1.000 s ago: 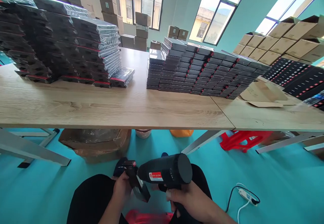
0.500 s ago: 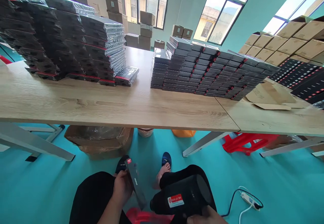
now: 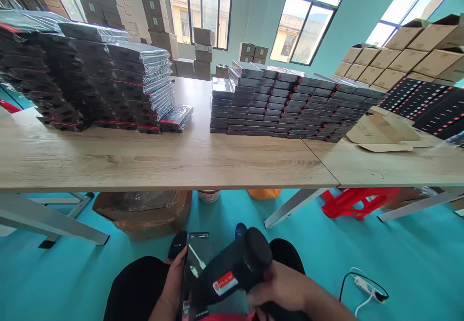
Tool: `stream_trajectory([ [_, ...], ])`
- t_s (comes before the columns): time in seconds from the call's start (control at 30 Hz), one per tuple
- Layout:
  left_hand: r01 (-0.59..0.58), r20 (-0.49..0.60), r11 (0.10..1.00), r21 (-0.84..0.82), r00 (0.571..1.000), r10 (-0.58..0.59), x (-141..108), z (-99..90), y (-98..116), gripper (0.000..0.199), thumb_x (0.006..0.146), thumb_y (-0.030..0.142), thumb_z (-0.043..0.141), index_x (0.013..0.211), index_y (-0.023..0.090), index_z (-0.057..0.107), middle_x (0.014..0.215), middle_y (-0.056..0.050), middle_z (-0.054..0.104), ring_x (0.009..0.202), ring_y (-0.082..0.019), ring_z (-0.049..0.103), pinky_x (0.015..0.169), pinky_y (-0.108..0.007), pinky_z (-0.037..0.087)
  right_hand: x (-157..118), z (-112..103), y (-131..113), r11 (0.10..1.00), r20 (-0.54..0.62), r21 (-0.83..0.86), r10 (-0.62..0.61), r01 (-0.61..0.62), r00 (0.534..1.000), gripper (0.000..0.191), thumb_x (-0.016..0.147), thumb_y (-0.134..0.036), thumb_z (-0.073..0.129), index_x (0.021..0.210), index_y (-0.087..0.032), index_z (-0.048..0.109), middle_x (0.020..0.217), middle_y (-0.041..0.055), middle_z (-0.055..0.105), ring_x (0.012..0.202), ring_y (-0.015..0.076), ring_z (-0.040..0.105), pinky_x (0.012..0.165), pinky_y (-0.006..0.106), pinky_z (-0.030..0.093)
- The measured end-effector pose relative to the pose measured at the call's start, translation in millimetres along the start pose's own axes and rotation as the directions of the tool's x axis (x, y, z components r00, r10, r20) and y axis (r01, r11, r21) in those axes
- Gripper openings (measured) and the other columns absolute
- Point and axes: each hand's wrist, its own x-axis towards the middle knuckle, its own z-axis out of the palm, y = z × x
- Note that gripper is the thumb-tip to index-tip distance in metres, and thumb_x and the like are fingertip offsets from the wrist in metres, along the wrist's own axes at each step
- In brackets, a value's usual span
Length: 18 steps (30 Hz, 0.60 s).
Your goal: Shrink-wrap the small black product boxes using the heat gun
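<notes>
My left hand point(image 3: 173, 282) is closed on the left edge of a flat black box point(image 3: 197, 246), whose face shows a white cable. In my right hand point(image 3: 271, 289) is a black heat gun point(image 3: 241, 258) with a red and white label. The heat gun's narrow end points down and left, over the lower part of the box, and hides some of it. Both hands are low in the view, above my lap. The fingers of my right hand are partly blurred.
A wooden table point(image 3: 152, 166) crosses ahead, bearing wrapped black boxes point(image 3: 119, 79) at left and stacked dark boxes point(image 3: 268, 101) at centre right. Under it are a carton point(image 3: 145, 214) and a red stool point(image 3: 355, 202). A power strip point(image 3: 369, 287) lies on the floor at right.
The black box has turned from its narrow side to its broad face. My right hand has brought the heat gun left and up, over the box. The view has shifted slightly.
</notes>
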Motion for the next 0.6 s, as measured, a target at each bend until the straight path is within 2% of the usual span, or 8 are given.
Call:
stream_trajectory([
  [0.03, 0.023, 0.004, 1.000, -0.007, 1.000, -0.023, 0.3, 0.1, 1.2, 0.037, 0.074, 0.030, 0.070, 0.108, 0.016, 0.071, 0.082, -0.007, 0.079, 0.085, -0.031, 0.075, 0.080, -0.042, 0.059, -6.4, -3.4, 0.2, 0.998, -0.010, -0.054, 0.011, -0.012, 1.000, 0.011, 0.060, -0.012, 0.072, 0.071, -0.013, 0.071, 0.051, 0.0007, 0.064, 0.044, 0.0133, 0.055, 0.043, 0.024, 0.036],
  [0.1, 0.066, 0.006, 0.998, -0.023, 0.998, -0.066, -2.5, 2.9, 4.3, 0.031, 0.073, 0.027, 0.070, 0.102, 0.015, 0.072, 0.080, -0.009, 0.079, 0.086, -0.033, 0.075, 0.079, -0.044, 0.059, -12.9, -10.8, 2.7, 0.993, -0.121, -0.122, -0.013, -0.002, 0.993, 0.009, 0.064, -0.015, 0.069, 0.073, -0.014, 0.070, 0.047, -0.0020, 0.059, 0.042, 0.0125, 0.051, 0.042, 0.024, 0.037],
  [0.2, 0.093, 0.035, 0.995, -0.040, 0.995, -0.092, -14.1, 11.6, 7.8, 0.020, 0.071, 0.020, 0.071, 0.090, 0.016, 0.073, 0.074, -0.008, 0.078, 0.086, -0.033, 0.075, 0.078, -0.043, 0.059, -6.5, -11.3, 6.8, 0.995, -0.278, -0.058, -0.097, 0.084, 0.956, 0.014, 0.070, -0.029, 0.065, 0.076, -0.016, 0.064, 0.060, -0.0012, 0.061, 0.049, 0.0132, 0.054, 0.045, 0.026, 0.041],
  [0.3, 0.067, 0.063, 0.998, -0.017, 0.996, -0.066, -29.7, 22.4, 9.1, 0.016, 0.069, 0.016, 0.073, 0.086, 0.017, 0.073, 0.073, -0.006, 0.078, 0.083, -0.031, 0.076, 0.075, -0.040, 0.059, 8.3, 4.6, 6.3, 0.989, -0.303, 0.052, -0.114, 0.136, 0.946, 0.028, 0.074, -0.042, 0.063, 0.075, -0.015, 0.063, 0.072, 0.0021, 0.062, 0.056, 0.0126, 0.056, 0.049, 0.026, 0.044],
  [0.4, 0.103, 0.110, 0.994, 0.023, 0.988, -0.105, -40.7, 29.9, 10.6, 0.014, 0.072, 0.022, 0.074, 0.085, 0.016, 0.073, 0.072, -0.007, 0.078, 0.076, -0.030, 0.076, 0.070, -0.038, 0.059, 18.8, 20.0, 0.9, 0.984, -0.297, 0.086, -0.122, 0.153, 0.947, 0.031, 0.071, -0.043, 0.066, 0.082, -0.014, 0.064, 0.073, 0.0027, 0.063, 0.056, 0.0133, 0.056, 0.049, 0.027, 0.045],
  [0.5, 0.148, 0.141, 0.989, 0.023, 0.979, -0.150, -41.6, 30.5, 12.5, 0.016, 0.076, 0.028, 0.071, 0.084, 0.014, 0.073, 0.070, -0.009, 0.078, 0.074, -0.030, 0.076, 0.068, -0.039, 0.059, 20.2, 20.3, -5.7, 0.986, -0.330, 0.030, -0.144, 0.162, 0.933, 0.023, 0.070, -0.036, 0.069, 0.077, -0.015, 0.064, 0.072, 0.0019, 0.062, 0.058, 0.0143, 0.057, 0.049, 0.027, 0.044],
  [0.6, 0.147, 0.138, 0.989, -0.021, 0.980, -0.143, -36.6, 26.4, 12.7, 0.014, 0.077, 0.026, 0.069, 0.084, 0.015, 0.073, 0.073, -0.008, 0.078, 0.078, -0.031, 0.076, 0.071, -0.040, 0.059, 16.7, 12.9, -11.0, 0.989, -0.346, -0.007, -0.142, 0.149, 0.927, 0.019, 0.072, -0.034, 0.067, 0.069, -0.015, 0.062, 0.067, 0.0011, 0.061, 0.055, 0.0132, 0.055, 0.048, 0.026, 0.041],
])
